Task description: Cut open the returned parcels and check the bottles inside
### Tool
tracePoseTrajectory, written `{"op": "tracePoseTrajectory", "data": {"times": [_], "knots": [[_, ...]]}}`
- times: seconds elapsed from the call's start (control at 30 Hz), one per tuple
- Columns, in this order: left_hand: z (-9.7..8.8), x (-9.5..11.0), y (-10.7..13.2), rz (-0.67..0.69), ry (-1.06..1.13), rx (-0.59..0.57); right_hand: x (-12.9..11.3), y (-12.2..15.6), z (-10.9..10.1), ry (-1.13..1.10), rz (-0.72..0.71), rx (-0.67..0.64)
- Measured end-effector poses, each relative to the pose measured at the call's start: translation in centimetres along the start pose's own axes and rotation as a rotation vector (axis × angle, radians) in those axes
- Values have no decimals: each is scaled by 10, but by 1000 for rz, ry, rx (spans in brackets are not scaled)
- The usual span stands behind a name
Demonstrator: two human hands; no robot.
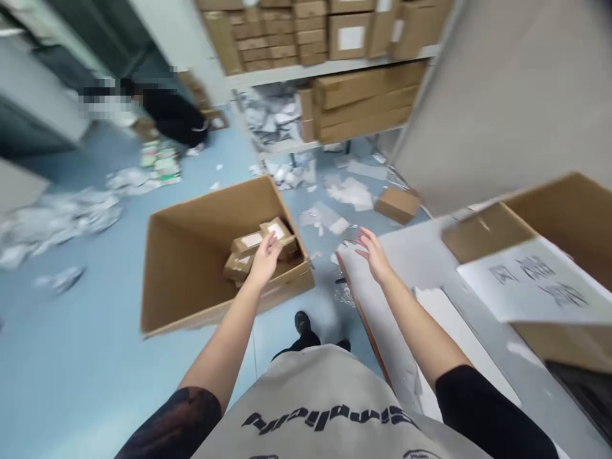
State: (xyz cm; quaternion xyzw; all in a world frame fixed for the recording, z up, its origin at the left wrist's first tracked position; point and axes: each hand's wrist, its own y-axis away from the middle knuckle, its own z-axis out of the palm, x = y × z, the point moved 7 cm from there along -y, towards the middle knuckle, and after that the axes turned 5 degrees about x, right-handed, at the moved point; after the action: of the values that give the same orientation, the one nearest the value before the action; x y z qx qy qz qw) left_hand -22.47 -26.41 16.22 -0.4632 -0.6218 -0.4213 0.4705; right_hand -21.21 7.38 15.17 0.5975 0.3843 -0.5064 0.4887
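Observation:
A large open cardboard box [184, 268] stands on the floor ahead of me and to the left. Several small brown cartons [235, 266] with white labels lie in its right part. My left hand [266, 255] is over that end, in front of the cartons, with its fingers loosely bent and apart. Nothing shows in its grip; whether it touches a carton I cannot tell. My right hand [375, 255] is in the air beside the left end of a white-topped table [396, 255], fingers spread and holding nothing.
Shelves [335, 67] of brown cartons stand at the back. White scraps [351, 191] and a brown carton [398, 205] lie on the floor before them. An open cardboard box [492, 233] and a marked white sheet [535, 280] are at right. A person [174, 115] crouches far left.

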Motion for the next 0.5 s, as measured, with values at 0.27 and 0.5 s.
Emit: {"op": "tracePoseTrajectory", "data": {"times": [0.27,0.5], "knots": [[-250,-54,-29,-171,53,506,0,-44,295,107,70,-462],[-222,-182,-215,-538,116,271,117,-183,402,362,311,-275]]}}
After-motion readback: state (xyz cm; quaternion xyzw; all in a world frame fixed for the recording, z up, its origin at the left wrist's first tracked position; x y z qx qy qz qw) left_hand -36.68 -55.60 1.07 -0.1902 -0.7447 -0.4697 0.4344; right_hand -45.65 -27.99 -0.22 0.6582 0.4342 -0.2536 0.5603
